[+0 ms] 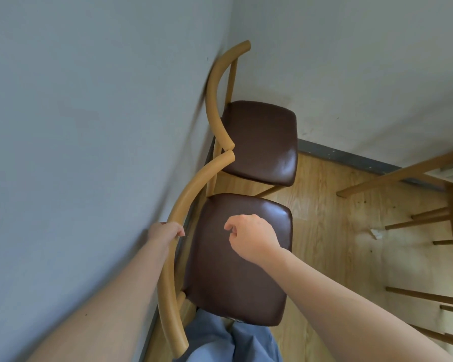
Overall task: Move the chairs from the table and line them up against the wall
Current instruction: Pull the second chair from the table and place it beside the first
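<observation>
Two wooden chairs with dark brown padded seats stand side by side against the grey wall point(89, 126). The near chair point(236, 273) has a curved tan backrest rail; my left hand point(165, 232) is wrapped around that rail at mid-length. My right hand point(251, 237) hovers just above the near seat, fingers curled loosely, holding nothing. The far chair point(262, 142) sits in the corner, and its backrest tip nearly touches the near chair's rail.
A wooden table point(403, 173) with several more chair legs under it stands at the right edge. Light wood floor point(332, 231) lies between it and the chairs. A small white scrap point(376, 233) lies on the floor. My blue trousers point(220, 340) are at the bottom.
</observation>
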### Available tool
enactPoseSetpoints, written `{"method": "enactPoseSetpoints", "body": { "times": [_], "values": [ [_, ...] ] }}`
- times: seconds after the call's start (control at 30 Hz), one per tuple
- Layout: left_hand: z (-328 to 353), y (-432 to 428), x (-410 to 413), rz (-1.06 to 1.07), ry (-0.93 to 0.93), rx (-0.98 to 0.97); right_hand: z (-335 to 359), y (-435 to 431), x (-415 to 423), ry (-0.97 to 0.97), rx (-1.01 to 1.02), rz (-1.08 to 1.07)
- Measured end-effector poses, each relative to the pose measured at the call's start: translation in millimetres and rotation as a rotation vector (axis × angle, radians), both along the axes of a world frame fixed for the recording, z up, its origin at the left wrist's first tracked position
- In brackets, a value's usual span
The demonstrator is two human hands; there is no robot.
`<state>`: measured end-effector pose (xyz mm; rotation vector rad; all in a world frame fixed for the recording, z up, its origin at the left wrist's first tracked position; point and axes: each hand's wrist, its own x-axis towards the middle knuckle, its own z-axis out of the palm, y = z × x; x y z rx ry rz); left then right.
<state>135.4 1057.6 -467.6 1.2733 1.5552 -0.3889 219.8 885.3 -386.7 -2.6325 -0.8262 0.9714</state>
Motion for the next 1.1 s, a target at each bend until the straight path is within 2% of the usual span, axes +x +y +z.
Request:
{"method": "enactPoseSetpoints", "body": {
  "times": [0.33,0.4,0.6,0.67,0.73,0.8,1.1],
  "values": [
    [-5.3,6.9,-16.2,-0.025,0.035,0.175,0.3,8.4,-1.1,-0.017,0.015,0.010],
    [-2.6,2.3,-23.2,-0.107,0.067,0.231,-0.1,8.2,-3.0,-0.016,0.011,0.015],
    [20.6,-7.5,-38.6,-0.549,0.186,0.428,1.6,9.3,-10.1,-0.007,-0.003,0.051],
    [32.3,-15.2,-32.2,-0.621,0.108,0.629,2.5,9.6,-12.3,-0.012,0.001,0.054],
    [40.7,-25.6,-24.4,-0.705,-0.073,0.817,4.8,8.4,-14.5,-0.021,0.004,0.049],
    [46.9,-33.6,-17.3,-0.786,-0.215,0.900,8.8,3.5,-15.9,-0.032,0.004,0.038],
    [80.3,-99.3,18.1,-1.102,-0.473,0.831,35.7,-71.4,-19.8,-0.106,-0.013,-0.168]
  ]
}}
